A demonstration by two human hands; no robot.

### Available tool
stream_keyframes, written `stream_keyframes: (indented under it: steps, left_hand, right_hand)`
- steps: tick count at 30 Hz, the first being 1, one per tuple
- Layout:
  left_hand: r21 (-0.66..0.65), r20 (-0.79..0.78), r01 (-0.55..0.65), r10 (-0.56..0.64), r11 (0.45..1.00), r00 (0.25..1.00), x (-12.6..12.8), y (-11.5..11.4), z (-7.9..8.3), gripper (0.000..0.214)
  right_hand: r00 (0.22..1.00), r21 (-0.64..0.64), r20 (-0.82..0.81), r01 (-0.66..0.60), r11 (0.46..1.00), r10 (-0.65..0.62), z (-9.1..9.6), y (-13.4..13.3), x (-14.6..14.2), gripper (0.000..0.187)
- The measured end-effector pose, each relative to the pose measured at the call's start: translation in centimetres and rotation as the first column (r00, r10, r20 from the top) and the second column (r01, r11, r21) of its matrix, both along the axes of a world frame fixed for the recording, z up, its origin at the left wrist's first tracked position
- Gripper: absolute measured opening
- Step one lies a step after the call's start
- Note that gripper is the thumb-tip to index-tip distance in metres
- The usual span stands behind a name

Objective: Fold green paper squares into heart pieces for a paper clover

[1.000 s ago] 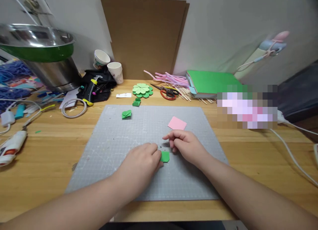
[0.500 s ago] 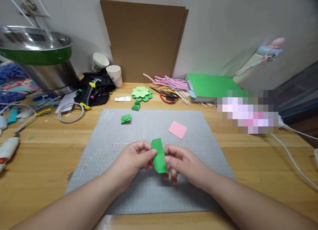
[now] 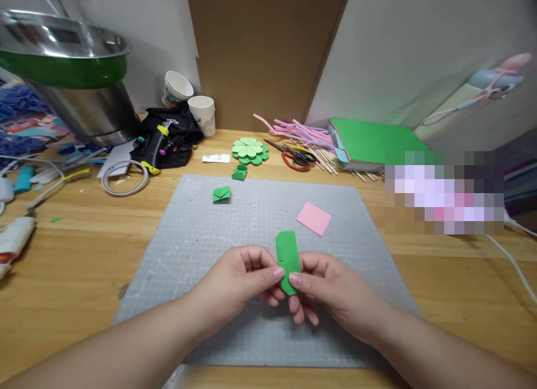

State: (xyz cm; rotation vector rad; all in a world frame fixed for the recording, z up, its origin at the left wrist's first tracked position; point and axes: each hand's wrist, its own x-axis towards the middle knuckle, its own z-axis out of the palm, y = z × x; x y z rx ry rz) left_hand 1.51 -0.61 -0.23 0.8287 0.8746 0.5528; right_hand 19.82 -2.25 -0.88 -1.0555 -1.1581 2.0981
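In the head view, the left hand (image 3: 250,274) and right hand (image 3: 331,282) each have a grip pinching the lower half of a folded green paper strip (image 3: 287,248), above the gray cutting mat (image 3: 226,232); a pink paper square (image 3: 314,219) lies at the strip's one o'clock; scissors (image 3: 286,150) rest at its twelve o'clock, on the tabletop (image 3: 79,254).

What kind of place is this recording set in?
Probably a craft corner on a wooden table: a gray cutting mat, scissors and pink sticks show it, with the hands holding folded green paper.
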Motion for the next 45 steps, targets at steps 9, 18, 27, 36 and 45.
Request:
stream_keyframes:
  steps: [9,18,27,36,45]
  left_hand:
    - [0.223,-0.236,0.204,-0.151,0.953,0.960,0.01,-0.84,-0.13,0.013]
    - [0.333,-0.285,0.059,0.041,0.941,0.958,-0.10,-0.43,0.36,0.011]
    - [0.196,-0.233,0.068,-0.021,0.978,0.972,0.12,-0.42,0.30,0.016]
    - [0.181,-0.169,0.050,-0.019,0.982,0.985,0.13,-0.50,0.52,0.015]
    - [0.225,-0.205,0.039,0.008,0.973,0.979,0.04,-0.40,0.53,0.009]
  right_hand:
    - [0.995,0.031,0.086,0.038,0.999,-0.041,-0.04,-0.52,-0.10,0.031]
    - [0.995,0.029,0.083,0.050,0.998,-0.052,-0.02,-0.42,-0.28,0.028]
    - [0.983,0.054,0.135,0.116,0.992,-0.123,0.01,-0.39,-0.42,0.034]
    - [0.988,0.040,0.092,0.124,0.992,-0.127,-0.39,-0.50,-0.37,0.032]
    - [0.995,0.023,0.073,0.073,0.997,-0.075,-0.21,-0.57,-0.30,0.032]
